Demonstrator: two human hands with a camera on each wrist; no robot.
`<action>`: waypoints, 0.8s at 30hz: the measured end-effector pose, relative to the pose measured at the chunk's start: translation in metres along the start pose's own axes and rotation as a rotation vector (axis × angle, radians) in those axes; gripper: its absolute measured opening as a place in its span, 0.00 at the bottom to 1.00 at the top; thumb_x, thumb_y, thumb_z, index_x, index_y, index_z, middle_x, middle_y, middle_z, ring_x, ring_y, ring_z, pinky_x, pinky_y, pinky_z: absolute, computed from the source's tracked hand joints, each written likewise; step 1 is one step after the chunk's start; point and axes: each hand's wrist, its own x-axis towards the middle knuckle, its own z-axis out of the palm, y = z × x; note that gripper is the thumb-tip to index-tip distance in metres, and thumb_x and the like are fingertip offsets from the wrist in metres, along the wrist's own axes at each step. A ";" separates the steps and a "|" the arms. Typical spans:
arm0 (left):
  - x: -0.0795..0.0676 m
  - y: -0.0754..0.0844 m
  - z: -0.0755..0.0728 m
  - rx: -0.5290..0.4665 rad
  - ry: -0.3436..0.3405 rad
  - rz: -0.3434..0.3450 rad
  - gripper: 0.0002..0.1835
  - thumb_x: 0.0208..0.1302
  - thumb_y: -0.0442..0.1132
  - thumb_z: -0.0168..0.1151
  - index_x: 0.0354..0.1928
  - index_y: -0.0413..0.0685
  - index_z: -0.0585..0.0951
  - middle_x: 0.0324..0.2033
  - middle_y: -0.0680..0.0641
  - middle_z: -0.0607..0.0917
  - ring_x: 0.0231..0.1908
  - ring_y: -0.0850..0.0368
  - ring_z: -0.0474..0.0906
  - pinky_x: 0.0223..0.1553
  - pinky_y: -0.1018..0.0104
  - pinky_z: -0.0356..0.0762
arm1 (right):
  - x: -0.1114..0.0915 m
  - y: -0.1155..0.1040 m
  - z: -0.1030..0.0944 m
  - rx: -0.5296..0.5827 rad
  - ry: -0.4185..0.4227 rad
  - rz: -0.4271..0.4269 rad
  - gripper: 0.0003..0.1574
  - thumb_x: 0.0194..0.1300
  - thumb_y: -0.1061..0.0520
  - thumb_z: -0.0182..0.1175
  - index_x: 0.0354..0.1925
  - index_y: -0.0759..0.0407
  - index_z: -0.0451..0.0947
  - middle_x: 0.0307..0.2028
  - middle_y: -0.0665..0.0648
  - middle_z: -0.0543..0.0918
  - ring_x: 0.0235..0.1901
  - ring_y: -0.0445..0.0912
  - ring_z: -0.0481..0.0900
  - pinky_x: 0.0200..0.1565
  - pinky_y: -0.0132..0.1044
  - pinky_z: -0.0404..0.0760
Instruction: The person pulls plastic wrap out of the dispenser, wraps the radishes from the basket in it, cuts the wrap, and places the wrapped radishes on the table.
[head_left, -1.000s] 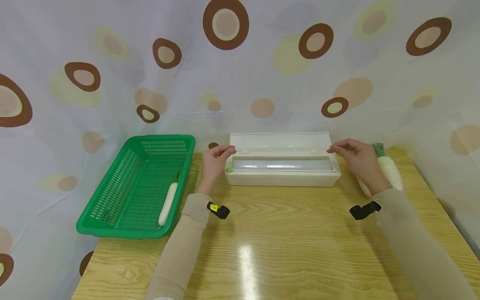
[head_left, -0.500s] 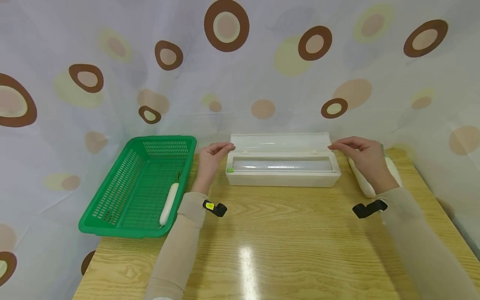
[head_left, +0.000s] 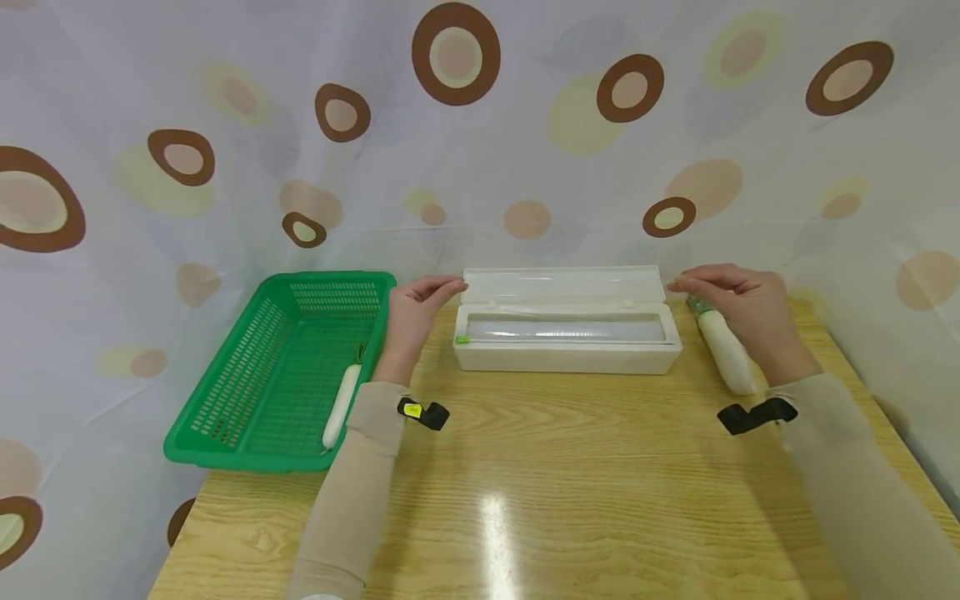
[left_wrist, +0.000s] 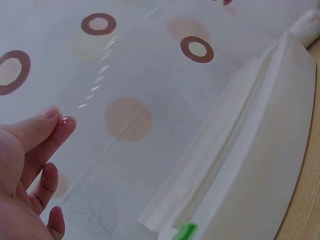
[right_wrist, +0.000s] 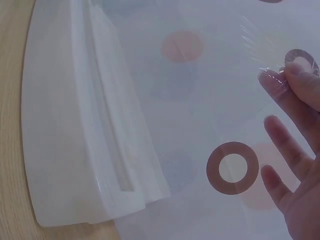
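A white plastic-wrap box (head_left: pixel 567 361) stands at the back of the table with its lid (head_left: pixel 562 286) raised. A roll of clear film (head_left: pixel 566 330) shows in its slot, and a green tab (head_left: pixel 462 340) sits at the left end. Above the box's left end, my left hand (head_left: pixel 414 323) pinches clear plastic wrap (left_wrist: pixel 97 80) between thumb and forefinger. My right hand (head_left: pixel 750 315) pinches the wrap's other corner above the right end, where creases fan out from the fingertips. In both wrist views the other fingers are loosely bent. The film's outline is hard to see.
A green basket (head_left: pixel 183 450) with slotted sides stands at the left, holding a slim white radish (head_left: pixel 341 407). A thicker white radish (head_left: pixel 726 350) with a green top lies right of the box, partly behind my right hand. A patterned curtain (head_left: pixel 525 150) hangs behind the wooden table (head_left: pixel 585 483).
Both hands have risen slightly and moved apart, the left one leftward and the right one rightward, still pinching the wrap. The box has stayed in place with its lid up.
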 end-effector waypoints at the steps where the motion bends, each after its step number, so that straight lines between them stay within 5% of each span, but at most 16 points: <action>1: -0.001 0.002 -0.001 0.002 -0.004 0.004 0.13 0.70 0.40 0.71 0.48 0.37 0.90 0.38 0.54 0.92 0.51 0.54 0.86 0.63 0.58 0.77 | 0.000 -0.002 -0.001 0.017 -0.001 -0.003 0.22 0.72 0.54 0.68 0.54 0.70 0.85 0.44 0.45 0.92 0.51 0.39 0.84 0.48 0.24 0.80; 12: -0.010 0.025 -0.011 0.072 -0.065 0.023 0.13 0.69 0.42 0.71 0.47 0.39 0.91 0.39 0.53 0.93 0.51 0.54 0.86 0.61 0.57 0.79 | -0.009 -0.023 -0.006 0.147 0.001 -0.064 0.15 0.70 0.62 0.69 0.50 0.71 0.87 0.48 0.51 0.89 0.54 0.41 0.82 0.52 0.23 0.79; 24: -0.017 0.050 -0.016 0.113 -0.056 0.058 0.11 0.69 0.38 0.72 0.46 0.36 0.90 0.36 0.60 0.90 0.41 0.57 0.83 0.49 0.63 0.80 | -0.017 -0.044 -0.008 0.239 -0.006 -0.090 0.14 0.68 0.67 0.68 0.50 0.75 0.85 0.48 0.55 0.89 0.54 0.44 0.82 0.53 0.25 0.79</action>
